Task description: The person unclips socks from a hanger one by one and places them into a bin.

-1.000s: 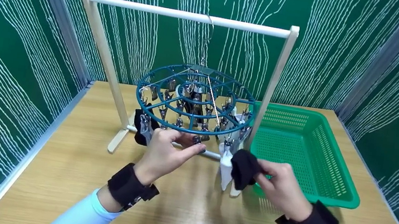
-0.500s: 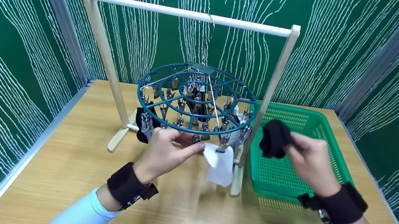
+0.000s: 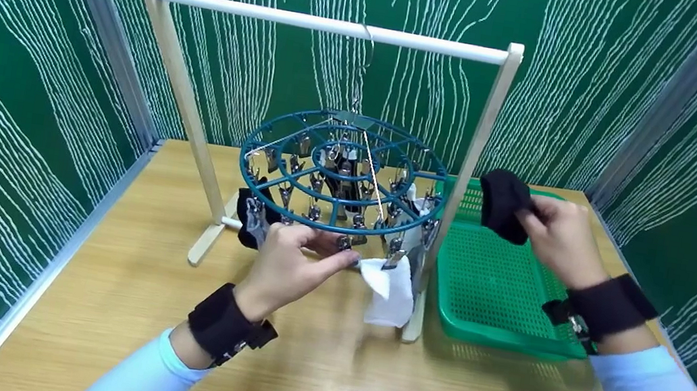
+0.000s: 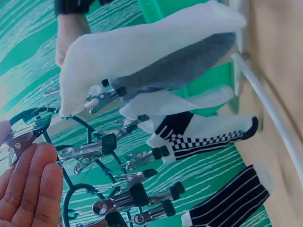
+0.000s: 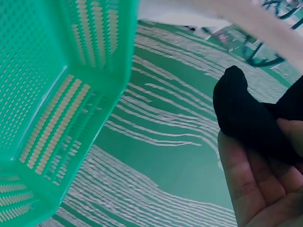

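Observation:
My left hand (image 3: 290, 272) pinches a metal clip (image 3: 345, 243) at the front rim of a round blue-green sock hanger (image 3: 333, 228). The left wrist view shows that clip between thumb and fingers, with no sock in it. A folded black sock (image 3: 502, 205) is held by my right hand (image 3: 565, 243), up above the far part of the green basket. Just right of the left hand, a white sock (image 3: 394, 294) hangs from another clip. Beyond it hang a grey sock (image 4: 175, 66), a black-and-white checkered sock (image 4: 203, 137) and a black striped sock (image 4: 232, 198).
The hanger hooks onto the white top bar (image 3: 258, 11) of a wooden rack. One rack post (image 3: 484, 126) stands between hanger and green basket (image 3: 493, 284). At the hanger's left side hangs a dark sock (image 3: 245, 218). Green patterned walls enclose the table (image 3: 122, 300).
My right hand has carried the black sock from beside the white sock rightward and up over the basket. The white sock has swung round to show its broad side. The left hand stays put.

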{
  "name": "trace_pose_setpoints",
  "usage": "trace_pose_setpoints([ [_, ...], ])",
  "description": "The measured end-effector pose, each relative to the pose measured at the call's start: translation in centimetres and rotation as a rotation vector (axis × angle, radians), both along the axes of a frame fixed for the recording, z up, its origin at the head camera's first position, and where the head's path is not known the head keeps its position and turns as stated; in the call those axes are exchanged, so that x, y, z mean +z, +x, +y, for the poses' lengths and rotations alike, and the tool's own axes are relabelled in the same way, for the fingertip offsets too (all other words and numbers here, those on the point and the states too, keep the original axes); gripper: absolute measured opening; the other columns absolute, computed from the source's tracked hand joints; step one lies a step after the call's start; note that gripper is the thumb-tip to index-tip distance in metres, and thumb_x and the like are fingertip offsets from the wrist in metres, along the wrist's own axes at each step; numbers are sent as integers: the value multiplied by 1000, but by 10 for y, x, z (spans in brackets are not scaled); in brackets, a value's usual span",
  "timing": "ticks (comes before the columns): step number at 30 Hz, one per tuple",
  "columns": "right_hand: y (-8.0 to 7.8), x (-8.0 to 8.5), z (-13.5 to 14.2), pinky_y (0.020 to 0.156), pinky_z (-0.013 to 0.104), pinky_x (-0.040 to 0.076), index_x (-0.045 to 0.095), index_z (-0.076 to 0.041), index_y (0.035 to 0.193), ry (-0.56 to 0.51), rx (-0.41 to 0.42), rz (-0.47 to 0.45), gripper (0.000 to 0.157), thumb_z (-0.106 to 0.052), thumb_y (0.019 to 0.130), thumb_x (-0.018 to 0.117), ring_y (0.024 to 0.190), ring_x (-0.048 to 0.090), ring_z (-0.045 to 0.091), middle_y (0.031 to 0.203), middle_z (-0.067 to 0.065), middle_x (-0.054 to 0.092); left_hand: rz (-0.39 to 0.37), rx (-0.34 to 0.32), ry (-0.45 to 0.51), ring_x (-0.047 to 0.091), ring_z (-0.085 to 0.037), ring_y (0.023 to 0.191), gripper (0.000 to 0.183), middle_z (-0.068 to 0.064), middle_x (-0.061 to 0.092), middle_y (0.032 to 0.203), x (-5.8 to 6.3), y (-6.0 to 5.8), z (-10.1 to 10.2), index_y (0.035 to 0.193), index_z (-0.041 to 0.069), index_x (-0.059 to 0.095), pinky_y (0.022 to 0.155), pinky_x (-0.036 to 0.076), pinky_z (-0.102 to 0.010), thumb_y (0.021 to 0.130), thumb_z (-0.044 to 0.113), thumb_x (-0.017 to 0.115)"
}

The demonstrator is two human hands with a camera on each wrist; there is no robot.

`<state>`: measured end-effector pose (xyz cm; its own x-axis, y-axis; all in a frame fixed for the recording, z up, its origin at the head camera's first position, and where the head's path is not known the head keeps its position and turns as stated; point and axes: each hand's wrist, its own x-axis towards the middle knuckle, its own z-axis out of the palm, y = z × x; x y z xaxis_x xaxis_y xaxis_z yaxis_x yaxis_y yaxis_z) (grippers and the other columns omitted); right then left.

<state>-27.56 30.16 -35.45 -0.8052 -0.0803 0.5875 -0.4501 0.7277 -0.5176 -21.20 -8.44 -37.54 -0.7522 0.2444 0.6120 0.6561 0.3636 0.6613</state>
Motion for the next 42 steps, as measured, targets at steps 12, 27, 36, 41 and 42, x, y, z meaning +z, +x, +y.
trace_pose_setpoints([
  [12, -43, -9, 16, 60, 25, 45, 78, 8, 95, 198, -32, -136, 18, -4, 104, 69, 62, 62, 21, 87, 29, 76, 0, -23, 17, 81, -27, 75, 18, -17, 83, 87, -1, -1, -2, 94, -5, 82, 70, 69, -46, 89, 10, 90],
  [27, -79, -46, 26, 60, 39, 44, 63, -3, 77, 481, -22, -479, 28, -7, 105, 63, 60, 57, 25, 69, 13, 62, 10, -16, 0, 80, -26, 73, 19, -16, 82, 86, 0, 0, -3, 93, -5, 81, 70, 67, -27, 87, 10, 92],
  [36, -87, -72, 28, 66, 45, 52, 54, -7, 75, 572, -1, -583, 30, -10, 101, 68, 62, 61, 28, 65, 10, 58, 16, -12, -2, 81, -26, 72, 19, -16, 82, 86, -1, -1, -4, 94, -4, 81, 69, 68, -32, 87, 11, 91],
  [41, -88, -87, 26, 66, 44, 51, 63, 3, 90, 618, 24, -599, 13, -5, 98, 69, 67, 66, 31, 74, 18, 66, 33, -13, 6, 81, -27, 73, 19, -16, 82, 86, -2, -1, -4, 94, -4, 82, 69, 68, -40, 88, 11, 91],
  [42, -88, -90, 25, 66, 44, 52, 64, 5, 92, 628, 31, -597, 12, -5, 97, 70, 68, 67, 31, 76, 19, 68, 33, -14, 8, 81, -27, 74, 19, -16, 82, 86, -3, -2, -4, 94, -5, 82, 70, 69, -41, 88, 11, 91],
])
